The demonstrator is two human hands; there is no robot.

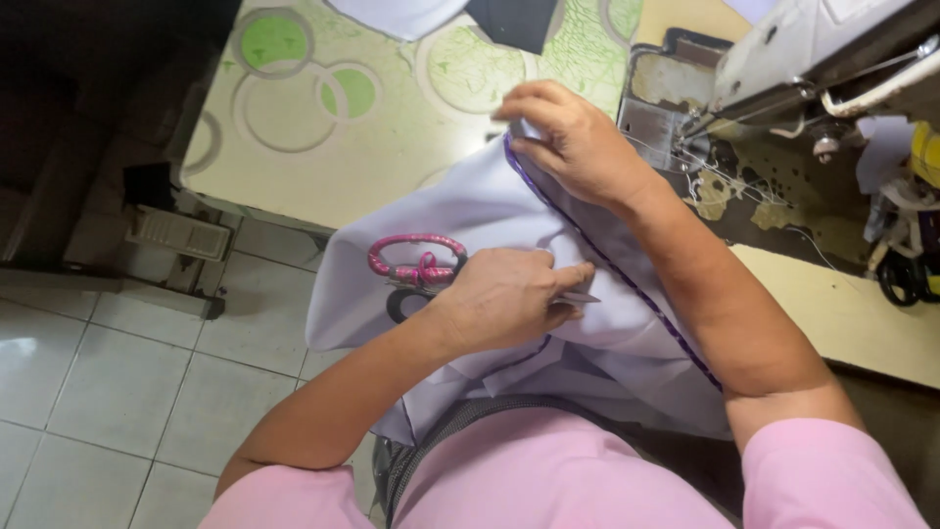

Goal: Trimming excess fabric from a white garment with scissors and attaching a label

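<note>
1. A pale tiled floor (pixel 108 392) fills the left of the view, and above it lies a tabletop (pixel 323 147) covered in a cream sheet printed with green and grey circles.
2. At the tabletop's near edge a pale lilac cloth (pixel 470 211) hangs down over the person's lap, with a dark purple trim (pixel 627 279) running along one fold.
3. A pair of scissors (pixel 416 266) with pink-wrapped handles lies on the cloth, just left of the left hand.
4. The left hand (pixel 504 299) rests on the cloth with its fingers curled in, pinching a small thin metal tool (pixel 578 297) whose tip points right toward the trim.
5. The right hand (pixel 573 137) sits higher, at the top of the cloth, with its fingers pressed together on the trimmed edge and gripping it.
6. To the right stands a sewing machine (pixel 783 59), grey and worn, with threads running from it across its stained base plate (pixel 729 186).
7. The person wears a pink top (pixel 548 470) at the bottom of the view.
</note>
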